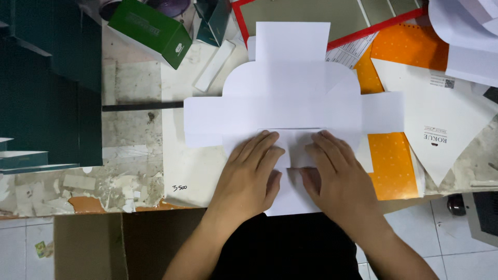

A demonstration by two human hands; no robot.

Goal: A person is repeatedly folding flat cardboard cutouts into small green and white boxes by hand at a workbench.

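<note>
Both hands lie flat on a white die-cut card blank [290, 98] spread on the worn tabletop [135, 103]. The left hand [251, 173] presses palm down on the near middle of the blank, fingers extended and pointing to the far side; its grip is open, nothing clasped. The right hand [337, 173] lies just beside it in the same posture, grip likewise open, fingers spread on the card. Between the two hands a narrow strip of the blank shows, with a folded panel edge running across at the fingertips.

The blank has a square tab at the far end, rounded shoulders and two side flaps reaching left and right. Its right flap overlaps an orange dotted sheet [391, 166]. A white printed cutout [441, 129] lies right of that. A green box [150, 31] stands at the far left, and dark green cartons [49, 83] are stacked along the left edge. A red-edged frame [363, 32] lies at the far side.
</note>
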